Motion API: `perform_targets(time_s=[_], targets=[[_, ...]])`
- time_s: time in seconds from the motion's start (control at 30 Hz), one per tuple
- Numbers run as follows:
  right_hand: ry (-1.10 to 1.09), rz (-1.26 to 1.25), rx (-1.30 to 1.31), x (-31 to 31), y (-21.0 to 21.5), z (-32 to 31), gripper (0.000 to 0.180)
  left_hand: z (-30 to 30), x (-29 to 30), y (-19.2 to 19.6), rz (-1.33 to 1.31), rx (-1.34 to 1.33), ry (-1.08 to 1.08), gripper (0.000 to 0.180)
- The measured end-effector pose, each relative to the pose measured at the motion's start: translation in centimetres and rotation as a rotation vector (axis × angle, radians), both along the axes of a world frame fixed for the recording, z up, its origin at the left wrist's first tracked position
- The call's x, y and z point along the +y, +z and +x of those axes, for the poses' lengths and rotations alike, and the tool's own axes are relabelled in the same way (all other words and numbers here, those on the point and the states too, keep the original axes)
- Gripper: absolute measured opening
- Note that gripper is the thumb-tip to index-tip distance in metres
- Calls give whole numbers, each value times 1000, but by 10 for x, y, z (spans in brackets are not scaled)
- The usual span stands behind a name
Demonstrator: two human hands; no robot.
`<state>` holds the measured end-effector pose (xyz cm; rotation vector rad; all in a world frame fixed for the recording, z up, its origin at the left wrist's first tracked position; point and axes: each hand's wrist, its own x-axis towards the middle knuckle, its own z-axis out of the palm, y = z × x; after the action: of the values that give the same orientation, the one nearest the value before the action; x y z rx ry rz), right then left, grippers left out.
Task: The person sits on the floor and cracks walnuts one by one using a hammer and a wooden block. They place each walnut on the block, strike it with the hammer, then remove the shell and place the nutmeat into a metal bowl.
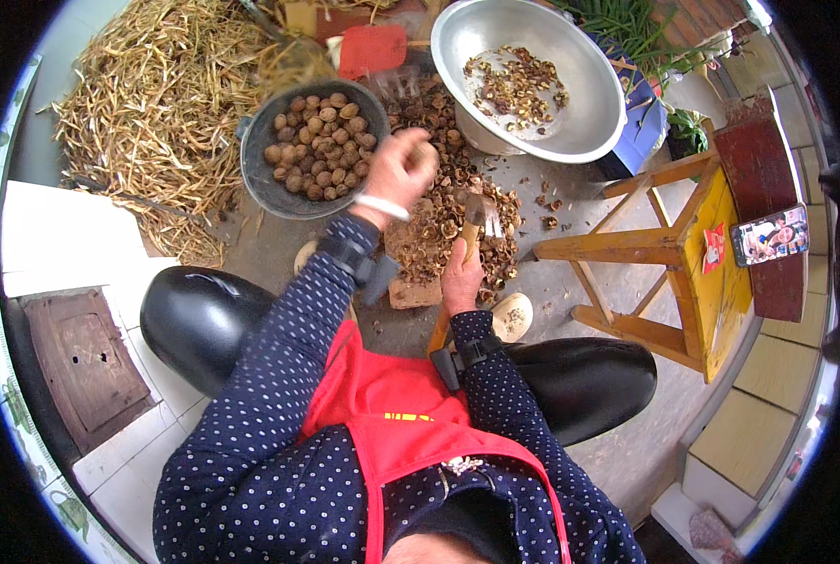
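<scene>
My left hand is raised over a heap of broken walnut shells, its fingers curled around something small that I cannot make out. My right hand grips the wooden handle of a hammer, whose metal head hovers above the shell heap. A dark round basin full of whole walnuts stands just left of my left hand. Beyond the heap, a large silver bowl holds cracked nut pieces.
A big pile of dry straw-like pods fills the far left. A wooden stool lies on its side to the right, with a phone on a red ledge beside it. My knees in black trousers flank a brick underfoot.
</scene>
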<state>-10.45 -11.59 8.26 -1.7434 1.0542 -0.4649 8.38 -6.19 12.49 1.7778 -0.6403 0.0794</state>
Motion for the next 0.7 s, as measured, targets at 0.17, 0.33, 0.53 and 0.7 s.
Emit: perform_targets(time_s=[0.17,0.33,0.53,0.7], targets=[[62,-67,49,-2,-9,-7,37,-85,25,-63,442,378,128,34],[193,-8,172,7,-24,-18,43,-93,56,-120,476,503,64,41],[303,-15,256,20,-19,-16,44,-89,61,-131,609,364,141,46],[383,-11,211,26,-22,-15,43,-86,62,-134,602,260,91,47]])
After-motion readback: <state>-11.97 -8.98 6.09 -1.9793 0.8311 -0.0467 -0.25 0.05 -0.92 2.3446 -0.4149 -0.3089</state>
